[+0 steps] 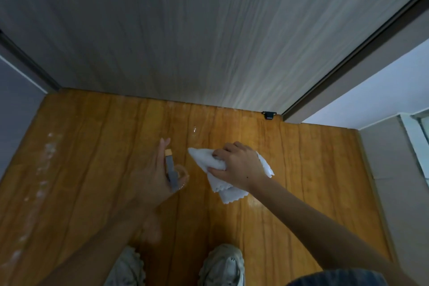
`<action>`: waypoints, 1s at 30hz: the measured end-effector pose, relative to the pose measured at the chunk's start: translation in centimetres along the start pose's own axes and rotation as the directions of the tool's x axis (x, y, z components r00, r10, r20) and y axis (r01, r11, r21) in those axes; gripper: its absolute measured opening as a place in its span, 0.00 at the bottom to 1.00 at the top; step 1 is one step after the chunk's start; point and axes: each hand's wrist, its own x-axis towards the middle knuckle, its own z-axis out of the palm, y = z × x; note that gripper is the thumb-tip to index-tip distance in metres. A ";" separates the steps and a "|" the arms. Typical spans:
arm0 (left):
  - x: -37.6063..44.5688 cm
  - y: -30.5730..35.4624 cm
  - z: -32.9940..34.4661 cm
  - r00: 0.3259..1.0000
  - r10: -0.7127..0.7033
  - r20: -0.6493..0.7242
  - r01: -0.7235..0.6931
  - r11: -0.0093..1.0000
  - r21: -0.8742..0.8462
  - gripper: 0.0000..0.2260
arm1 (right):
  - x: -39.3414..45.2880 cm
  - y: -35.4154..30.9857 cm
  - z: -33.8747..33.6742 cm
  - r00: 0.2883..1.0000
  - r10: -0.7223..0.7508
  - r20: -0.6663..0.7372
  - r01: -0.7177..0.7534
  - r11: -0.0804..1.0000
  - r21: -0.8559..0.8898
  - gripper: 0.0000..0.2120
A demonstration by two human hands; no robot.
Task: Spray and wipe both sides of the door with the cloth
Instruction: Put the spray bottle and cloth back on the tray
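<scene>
At nine o'clock there is one dark grey strip of door frame [27, 62] with a grey wall [16, 109] beside it. A line of white dusty marks [44, 160] runs down the shiny orange-brown wooden floor [92, 146] at about eight o'clock.

Near the middle, a bit toward seven o'clock, is the person's left hand [154, 174]. Its fingers are wrapped round one small spray bottle with a grey head and an orange tip [170, 169], and one finger sticks out straight toward twelve o'clock. The bottle's body looks clear, but it is blurry and hard to see.

From ten o'clock to two o'clock, filling the whole top, stands one big pale grey door with wood-grain lines [197, 30]. Its bottom edge meets the floor just above the two hands. A small wet shine [193, 131] sits on the floor between the door and the hands.

Just right of the middle is the right hand [239, 165]. Its fingers are curled tight round one white soft cloth with zigzag edges [218, 169]. The cloth is bunched up, and loose corners hang out below the hand.

At six o'clock there are two light grey sneakers [220, 264], side by side.

At about two o'clock one small black door stopper [269, 115] sits on the floor at the door's bottom right corner. At three o'clock is a white wall [371, 93] and one grey ledge [394, 169].
</scene>
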 end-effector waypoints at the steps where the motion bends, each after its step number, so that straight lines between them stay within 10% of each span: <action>1: -0.1 -0.1 0.8 1.000 -0.025 -0.012 0.024 1.000 -0.018 0.46 | -0.1 0.1 0.1 0.999 0.030 0.009 -0.030 0.999 0.011 0.19; 8: 1.7 2.0 2.0 0.987 -0.161 0.013 0.161 0.982 -0.098 0.19 | -0.5 1.4 -0.5 0.991 0.133 0.008 -0.134 0.991 0.017 0.22; 13: 4.2 5.4 -2.0 0.982 -0.182 0.060 0.191 0.950 -0.249 0.27 | 0.7 2.3 -6.0 0.990 0.136 0.040 -0.138 0.990 0.030 0.23; 30: 12.7 37.5 -44.6 0.993 -0.117 -0.031 0.109 0.978 -0.179 0.18 | 7.9 -10.0 -56.1 0.934 0.358 -0.013 -0.342 0.903 0.260 0.16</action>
